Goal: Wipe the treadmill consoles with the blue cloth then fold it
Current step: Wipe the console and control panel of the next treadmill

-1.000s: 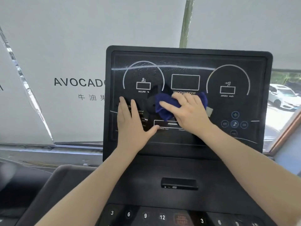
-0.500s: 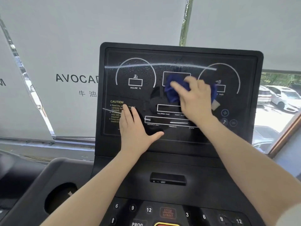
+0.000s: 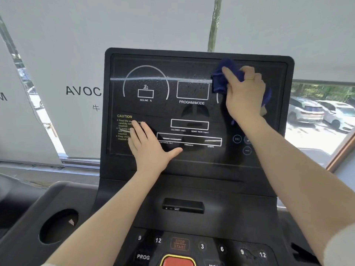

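1. The right hand [image 3: 244, 95] has carried the bunched dark-blue cloth [image 3: 222, 79] from the middle of the upright black glossy treadmill console panel [image 3: 192, 112] up to its upper right, over the right-hand dial. A second ago it was wiping lower, just beside the centre readouts.
2. The fingers [image 3: 230, 73] of that hand lie spread over the cloth and press it against the panel, and blue edges show past both sides of the hand. I cannot tell whether the thumb tucks round it.
3. The left hand [image 3: 151, 148] stays flat on the lower left of the panel, fingers straight and together over the yellow CAUTION text [image 3: 124, 116], thumb out to the side. It holds nothing and looks to be bracing the console.
4. Judgement: wiping is mid-course. A pale streak [image 3: 153, 78] and droplets remain across the upper left, so that side probably needs passes. The fold has not begun.
5. Below the panel sit a small black slot [image 3: 183, 206], a row of numbered keys with a faded STOP/START button [image 3: 180, 244] and a round cup holder [image 3: 57, 226] at the left.
6. Behind are white window coverings with dark lettering [image 3: 82, 91]. At the right, parked white cars [image 3: 307, 110] show through clear glass.
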`<move>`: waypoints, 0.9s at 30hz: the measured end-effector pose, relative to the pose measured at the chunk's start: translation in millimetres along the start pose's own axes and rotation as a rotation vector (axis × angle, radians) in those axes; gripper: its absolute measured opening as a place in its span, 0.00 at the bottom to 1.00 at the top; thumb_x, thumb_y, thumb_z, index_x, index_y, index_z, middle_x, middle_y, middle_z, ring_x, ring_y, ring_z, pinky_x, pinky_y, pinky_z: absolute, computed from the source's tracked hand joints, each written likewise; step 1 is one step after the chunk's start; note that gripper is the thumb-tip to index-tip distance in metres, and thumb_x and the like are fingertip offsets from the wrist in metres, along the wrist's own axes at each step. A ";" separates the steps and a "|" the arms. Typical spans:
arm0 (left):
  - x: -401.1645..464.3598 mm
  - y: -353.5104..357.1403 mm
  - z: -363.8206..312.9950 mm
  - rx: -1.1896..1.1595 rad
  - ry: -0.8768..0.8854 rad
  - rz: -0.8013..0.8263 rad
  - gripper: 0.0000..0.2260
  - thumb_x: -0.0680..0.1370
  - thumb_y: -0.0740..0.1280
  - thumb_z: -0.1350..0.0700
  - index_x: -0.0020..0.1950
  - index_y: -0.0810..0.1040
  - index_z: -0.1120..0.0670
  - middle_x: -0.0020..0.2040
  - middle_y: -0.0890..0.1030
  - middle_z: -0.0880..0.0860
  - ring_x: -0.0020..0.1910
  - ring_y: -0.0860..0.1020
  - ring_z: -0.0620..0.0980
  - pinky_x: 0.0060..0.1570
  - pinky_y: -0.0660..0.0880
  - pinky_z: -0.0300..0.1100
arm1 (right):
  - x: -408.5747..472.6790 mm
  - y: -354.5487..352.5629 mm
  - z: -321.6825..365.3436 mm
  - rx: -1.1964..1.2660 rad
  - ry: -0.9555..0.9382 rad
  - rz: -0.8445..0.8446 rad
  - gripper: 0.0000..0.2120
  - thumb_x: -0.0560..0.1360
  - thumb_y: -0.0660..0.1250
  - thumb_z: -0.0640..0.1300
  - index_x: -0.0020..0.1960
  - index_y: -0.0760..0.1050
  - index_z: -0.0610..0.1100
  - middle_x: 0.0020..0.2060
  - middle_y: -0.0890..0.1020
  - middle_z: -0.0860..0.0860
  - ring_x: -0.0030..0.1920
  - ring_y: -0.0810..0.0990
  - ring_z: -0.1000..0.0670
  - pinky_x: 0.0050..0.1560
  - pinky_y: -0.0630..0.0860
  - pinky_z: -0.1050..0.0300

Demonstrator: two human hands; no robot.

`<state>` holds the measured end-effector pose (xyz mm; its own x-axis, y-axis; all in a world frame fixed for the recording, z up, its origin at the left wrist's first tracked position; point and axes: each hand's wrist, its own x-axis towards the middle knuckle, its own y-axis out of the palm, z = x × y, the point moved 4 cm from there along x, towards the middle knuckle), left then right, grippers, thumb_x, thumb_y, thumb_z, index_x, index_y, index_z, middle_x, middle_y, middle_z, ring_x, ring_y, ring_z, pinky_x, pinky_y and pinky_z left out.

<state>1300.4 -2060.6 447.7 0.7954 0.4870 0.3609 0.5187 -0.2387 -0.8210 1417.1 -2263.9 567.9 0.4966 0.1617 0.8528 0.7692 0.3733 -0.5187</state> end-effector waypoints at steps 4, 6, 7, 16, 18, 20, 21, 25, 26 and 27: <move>-5.8 2.3 -4.7 -0.035 -0.051 -0.023 0.56 0.66 0.69 0.33 0.75 0.38 0.61 0.76 0.38 0.62 0.75 0.42 0.61 0.72 0.44 0.54 | -63.5 10.6 18.1 0.022 -0.322 -0.001 0.19 0.70 0.63 0.42 0.60 0.76 0.50 0.52 0.77 0.40 0.44 0.75 0.39 0.41 0.67 0.49; -8.2 1.4 -9.1 -0.034 -0.041 -0.062 0.55 0.66 0.70 0.36 0.75 0.39 0.60 0.76 0.39 0.61 0.75 0.43 0.61 0.72 0.44 0.54 | -82.8 10.1 12.8 0.017 -0.471 0.036 0.19 0.70 0.63 0.43 0.60 0.77 0.52 0.52 0.78 0.42 0.43 0.74 0.41 0.41 0.64 0.50; -9.1 0.5 -11.6 -0.032 -0.031 -0.074 0.54 0.67 0.70 0.37 0.75 0.40 0.60 0.76 0.39 0.61 0.75 0.44 0.61 0.72 0.45 0.54 | -79.8 8.6 7.1 0.024 -0.496 0.052 0.19 0.71 0.63 0.43 0.60 0.77 0.52 0.52 0.78 0.42 0.42 0.74 0.41 0.41 0.65 0.50; -27.7 -1.5 -42.9 -0.045 0.141 -0.107 0.44 0.72 0.69 0.42 0.76 0.46 0.56 0.75 0.50 0.56 0.70 0.57 0.57 0.67 0.57 0.50 | 2.7 -11.0 -48.9 -0.004 -0.006 -0.040 0.20 0.76 0.58 0.43 0.66 0.72 0.52 0.60 0.72 0.37 0.52 0.72 0.34 0.48 0.68 0.44; -31.9 2.9 -50.1 -0.047 0.152 -0.096 0.44 0.71 0.69 0.40 0.76 0.47 0.56 0.75 0.49 0.56 0.72 0.55 0.56 0.68 0.55 0.51 | -5.6 -9.4 -39.0 0.031 0.023 -0.043 0.20 0.74 0.60 0.43 0.65 0.74 0.50 0.59 0.73 0.37 0.51 0.73 0.34 0.46 0.69 0.45; -36.7 10.2 -56.0 -0.039 0.154 -0.071 0.46 0.70 0.68 0.38 0.76 0.47 0.56 0.76 0.47 0.55 0.73 0.52 0.56 0.69 0.53 0.52 | -30.2 -7.5 -25.6 0.048 -0.108 -0.044 0.19 0.71 0.62 0.41 0.62 0.76 0.49 0.54 0.76 0.37 0.46 0.75 0.36 0.41 0.70 0.47; -39.0 14.4 -57.7 -0.031 0.153 -0.058 0.47 0.69 0.68 0.37 0.76 0.47 0.56 0.76 0.47 0.55 0.73 0.52 0.56 0.70 0.52 0.52 | -46.2 -5.4 -22.5 0.037 -0.208 -0.030 0.19 0.70 0.63 0.41 0.61 0.77 0.49 0.53 0.76 0.38 0.44 0.75 0.37 0.40 0.70 0.48; -43.6 26.3 -60.1 0.010 0.153 -0.039 0.49 0.67 0.68 0.33 0.76 0.48 0.56 0.76 0.47 0.55 0.73 0.52 0.57 0.70 0.52 0.53 | -74.4 -4.2 -35.4 -0.007 -0.427 0.024 0.18 0.72 0.63 0.43 0.61 0.76 0.51 0.53 0.77 0.41 0.42 0.74 0.40 0.39 0.68 0.50; -43.7 27.3 -60.5 0.017 0.153 -0.036 0.50 0.66 0.68 0.33 0.76 0.48 0.57 0.77 0.47 0.56 0.73 0.52 0.58 0.69 0.52 0.54 | -67.4 -5.2 -42.4 -0.014 -0.411 0.018 0.18 0.73 0.63 0.43 0.61 0.75 0.52 0.52 0.77 0.41 0.42 0.74 0.40 0.39 0.68 0.50; -43.7 27.8 -60.6 0.021 0.153 -0.033 0.51 0.65 0.69 0.33 0.76 0.50 0.57 0.76 0.48 0.56 0.73 0.53 0.59 0.69 0.53 0.55 | -56.7 -8.0 -50.6 -0.016 -0.359 -0.001 0.18 0.73 0.63 0.43 0.62 0.75 0.51 0.52 0.77 0.40 0.42 0.75 0.39 0.39 0.69 0.49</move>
<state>1299.1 -2139.5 435.9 0.8170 0.3605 0.4500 0.5403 -0.2060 -0.8159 1403.2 -2322.2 520.6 0.3246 0.4734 0.8189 0.7772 0.3600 -0.5162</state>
